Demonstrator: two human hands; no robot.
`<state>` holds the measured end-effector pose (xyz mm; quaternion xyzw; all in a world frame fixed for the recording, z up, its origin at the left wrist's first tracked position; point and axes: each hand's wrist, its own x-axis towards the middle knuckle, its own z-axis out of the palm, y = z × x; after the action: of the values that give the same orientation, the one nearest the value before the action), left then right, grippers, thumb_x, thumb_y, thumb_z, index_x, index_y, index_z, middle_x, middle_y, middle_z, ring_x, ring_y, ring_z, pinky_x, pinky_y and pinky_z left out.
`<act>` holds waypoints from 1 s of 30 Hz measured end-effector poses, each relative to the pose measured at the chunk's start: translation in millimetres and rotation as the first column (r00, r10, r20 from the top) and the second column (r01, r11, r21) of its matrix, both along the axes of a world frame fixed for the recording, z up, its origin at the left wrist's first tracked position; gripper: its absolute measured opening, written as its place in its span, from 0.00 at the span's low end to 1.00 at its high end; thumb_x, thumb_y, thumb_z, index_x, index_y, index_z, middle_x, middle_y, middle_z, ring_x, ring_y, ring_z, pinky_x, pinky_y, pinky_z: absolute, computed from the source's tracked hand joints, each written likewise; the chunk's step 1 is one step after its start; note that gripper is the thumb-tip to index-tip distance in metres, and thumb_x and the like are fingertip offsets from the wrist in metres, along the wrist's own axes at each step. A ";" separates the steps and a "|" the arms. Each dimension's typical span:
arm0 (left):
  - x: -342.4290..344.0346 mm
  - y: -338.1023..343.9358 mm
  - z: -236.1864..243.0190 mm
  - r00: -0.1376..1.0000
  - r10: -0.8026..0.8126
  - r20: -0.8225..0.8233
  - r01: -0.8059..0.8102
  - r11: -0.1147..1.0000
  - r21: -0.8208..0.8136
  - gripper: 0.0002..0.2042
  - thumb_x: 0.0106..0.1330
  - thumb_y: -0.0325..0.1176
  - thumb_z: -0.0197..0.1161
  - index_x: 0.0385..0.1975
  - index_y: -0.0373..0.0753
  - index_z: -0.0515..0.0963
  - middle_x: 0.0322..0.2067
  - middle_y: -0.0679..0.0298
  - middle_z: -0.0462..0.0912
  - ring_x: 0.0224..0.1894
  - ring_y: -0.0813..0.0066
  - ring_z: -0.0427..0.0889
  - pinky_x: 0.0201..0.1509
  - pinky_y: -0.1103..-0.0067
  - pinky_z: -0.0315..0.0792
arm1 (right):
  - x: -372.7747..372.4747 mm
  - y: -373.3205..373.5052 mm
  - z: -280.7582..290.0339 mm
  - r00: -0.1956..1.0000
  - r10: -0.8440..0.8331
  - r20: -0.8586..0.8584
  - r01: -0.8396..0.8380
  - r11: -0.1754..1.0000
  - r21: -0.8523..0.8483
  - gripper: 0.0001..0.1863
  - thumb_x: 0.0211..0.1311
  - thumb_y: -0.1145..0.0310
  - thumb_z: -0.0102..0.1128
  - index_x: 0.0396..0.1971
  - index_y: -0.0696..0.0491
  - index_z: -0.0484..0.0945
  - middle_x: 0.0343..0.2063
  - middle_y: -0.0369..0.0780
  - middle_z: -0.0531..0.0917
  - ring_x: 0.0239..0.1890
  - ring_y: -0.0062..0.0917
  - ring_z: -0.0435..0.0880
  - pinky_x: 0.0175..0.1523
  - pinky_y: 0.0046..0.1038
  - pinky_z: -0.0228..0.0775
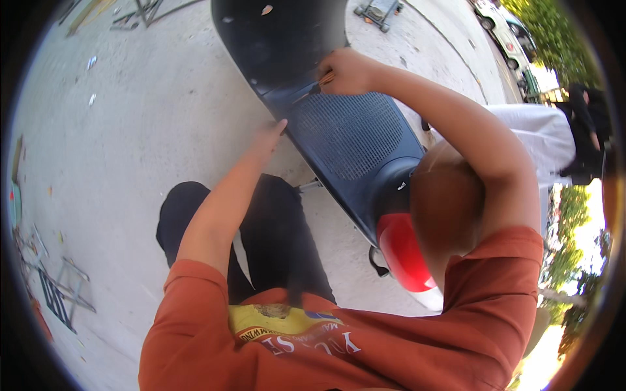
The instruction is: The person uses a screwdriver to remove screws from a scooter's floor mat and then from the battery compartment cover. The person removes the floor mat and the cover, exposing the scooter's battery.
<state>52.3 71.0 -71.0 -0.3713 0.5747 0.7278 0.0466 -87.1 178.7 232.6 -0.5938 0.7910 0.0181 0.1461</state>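
Note:
My right hand [349, 70] is closed round a thin orange-brown tool [326, 79] over the upper end of a scooter's dark footboard, just above its gridded mat [349, 133]. The tool's far end is hard to make out. My left hand [270, 135] is at the footboard's left edge, one finger stretched to the rim and the others unclear. The dark front panel [280, 39] rises beyond my hands. A red body panel [398, 251] and a brown seat [443, 208] are at lower right, the seat partly behind my right arm.
Another person [538, 130] in white and black is close on the right. A small wheeled metal item [378, 14] lies beyond the scooter. Metal frames [65, 287] and scraps lie on the concrete [111, 169] at left. Parked vehicles [502, 39] and trees stand at upper right.

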 end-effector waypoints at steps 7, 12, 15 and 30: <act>27.3 22.3 13.3 0.993 0.114 0.043 -0.116 0.993 0.029 0.34 0.63 0.62 0.66 0.51 0.34 0.79 0.39 0.64 0.81 0.25 0.76 0.67 0.29 0.77 0.65 | 3.2 -9.0 2.7 0.999 -0.003 0.040 0.001 0.999 0.046 0.16 0.50 0.61 0.67 0.36 0.57 0.87 0.33 0.48 0.87 0.37 0.40 0.87 0.46 0.35 0.78; 37.7 60.6 22.5 0.998 -0.063 -0.006 0.063 0.983 0.170 0.41 0.59 0.64 0.69 0.55 0.28 0.75 0.41 0.57 0.81 0.32 0.69 0.76 0.36 0.71 0.71 | 15.7 -8.3 7.7 0.990 -0.119 0.081 0.112 0.990 0.083 0.15 0.54 0.65 0.69 0.39 0.58 0.86 0.32 0.48 0.87 0.35 0.36 0.87 0.44 0.32 0.78; 28.0 95.7 9.1 0.998 0.058 -0.012 -0.056 0.993 0.107 0.44 0.58 0.65 0.69 0.56 0.25 0.72 0.45 0.49 0.83 0.43 0.59 0.83 0.45 0.66 0.76 | 26.0 -17.3 12.3 0.993 -0.121 -0.007 0.121 0.980 0.160 0.15 0.56 0.67 0.68 0.42 0.58 0.86 0.33 0.48 0.87 0.34 0.35 0.86 0.44 0.30 0.77; 27.3 95.0 32.9 0.997 0.023 0.072 -0.026 0.999 0.040 0.42 0.60 0.66 0.66 0.57 0.29 0.69 0.51 0.46 0.82 0.54 0.50 0.82 0.56 0.62 0.76 | 42.5 -23.0 11.5 0.978 -0.208 0.012 0.203 0.962 0.181 0.14 0.58 0.72 0.68 0.44 0.61 0.85 0.30 0.45 0.87 0.31 0.25 0.84 0.43 0.27 0.77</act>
<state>79.7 166.0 -38.0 -0.4031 0.5530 0.7262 0.0658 -44.6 155.7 244.1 -0.4933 0.8411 0.0645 0.2121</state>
